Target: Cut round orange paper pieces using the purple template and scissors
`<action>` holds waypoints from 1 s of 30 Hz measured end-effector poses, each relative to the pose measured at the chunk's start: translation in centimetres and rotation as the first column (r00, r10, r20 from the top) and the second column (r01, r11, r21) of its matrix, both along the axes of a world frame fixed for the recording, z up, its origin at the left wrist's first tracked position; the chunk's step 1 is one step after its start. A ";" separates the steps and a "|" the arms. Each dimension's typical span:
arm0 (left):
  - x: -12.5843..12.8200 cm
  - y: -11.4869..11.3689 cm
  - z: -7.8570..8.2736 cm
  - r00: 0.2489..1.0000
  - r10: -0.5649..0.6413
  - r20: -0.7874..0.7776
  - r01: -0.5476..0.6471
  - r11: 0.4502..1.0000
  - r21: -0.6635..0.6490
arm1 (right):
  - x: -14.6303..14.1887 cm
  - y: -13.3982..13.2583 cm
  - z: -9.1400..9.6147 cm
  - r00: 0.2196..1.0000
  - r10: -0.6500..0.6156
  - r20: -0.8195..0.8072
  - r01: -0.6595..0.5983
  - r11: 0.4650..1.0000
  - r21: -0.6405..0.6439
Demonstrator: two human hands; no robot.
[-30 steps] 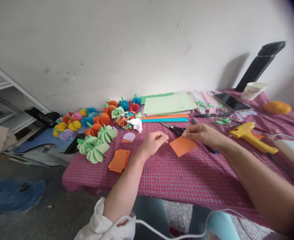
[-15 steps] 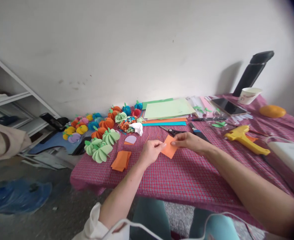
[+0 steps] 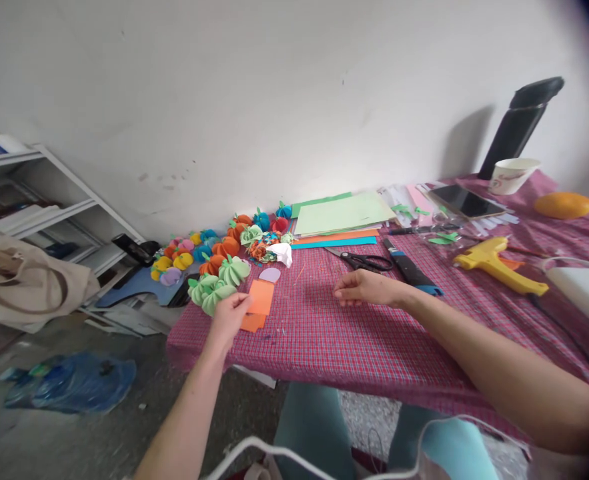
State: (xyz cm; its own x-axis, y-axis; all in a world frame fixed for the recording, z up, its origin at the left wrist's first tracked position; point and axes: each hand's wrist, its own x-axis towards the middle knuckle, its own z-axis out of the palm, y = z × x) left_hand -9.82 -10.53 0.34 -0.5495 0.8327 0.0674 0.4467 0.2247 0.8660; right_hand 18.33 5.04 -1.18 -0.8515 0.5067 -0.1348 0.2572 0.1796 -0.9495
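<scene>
My left hand (image 3: 230, 319) pinches an orange paper piece (image 3: 261, 297) by its left edge. That piece is over a small stack of orange paper (image 3: 254, 323) near the table's left side. My right hand (image 3: 361, 288) hovers at mid-table with its fingers curled together and nothing visible in them. Just behind it are black-handled scissors (image 3: 364, 261), partly covered by the hand. A black and blue utility knife (image 3: 409, 268) lies to the right of the scissors. Beyond the orange paper is a pale purple paper piece (image 3: 270, 275).
Folded green paper pumpkins (image 3: 234, 272) border the orange pieces, with a crumpled white tissue (image 3: 280, 252) nearby. Paper sheets (image 3: 344, 215) lie along the wall. A yellow glue gun (image 3: 499, 265), a paper cup (image 3: 513, 176) and a white box (image 3: 581, 297) occupy the right side.
My left hand has carried the orange paper piece left to the stack. My right hand has let go of it and stays at mid-table. The view has shifted slightly left.
</scene>
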 end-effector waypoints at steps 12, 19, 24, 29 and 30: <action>0.1 -1.6 0.0 0.601 -0.114 -0.791 -0.331 0.865 -0.376 | 0.1 0.2 -0.3 0.998 0.053 0.023 -0.054 0.994 0.091; 0.8 -1.1 -0.4 0.488 -0.260 -0.833 -0.350 0.816 -0.460 | -0.1 0.2 -0.8 0.997 0.071 0.041 -0.075 0.991 0.114; -0.1 -0.2 -0.6 0.577 -0.284 -0.766 -0.291 0.804 -0.518 | -0.1 0.3 -1.0 0.996 0.083 0.017 -0.084 0.990 0.113; -1.1 0.6 -0.7 0.673 -0.265 -0.690 -0.209 0.827 -0.521 | -0.1 0.0 -0.7 0.997 0.070 0.033 -0.073 0.990 0.117; -1.2 0.6 -0.7 0.687 -0.256 -0.680 -0.196 0.836 -0.513 | -0.1 0.0 -0.7 0.997 0.072 0.036 -0.076 0.990 0.120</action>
State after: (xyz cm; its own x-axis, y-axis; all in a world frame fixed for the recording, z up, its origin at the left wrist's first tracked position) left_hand -10.98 -9.88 -0.36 -0.4942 0.8691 -0.0184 0.8684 0.4946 0.0349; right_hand 18.23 5.05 -1.84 -0.8834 0.4570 -0.1037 0.2684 0.3120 -0.9114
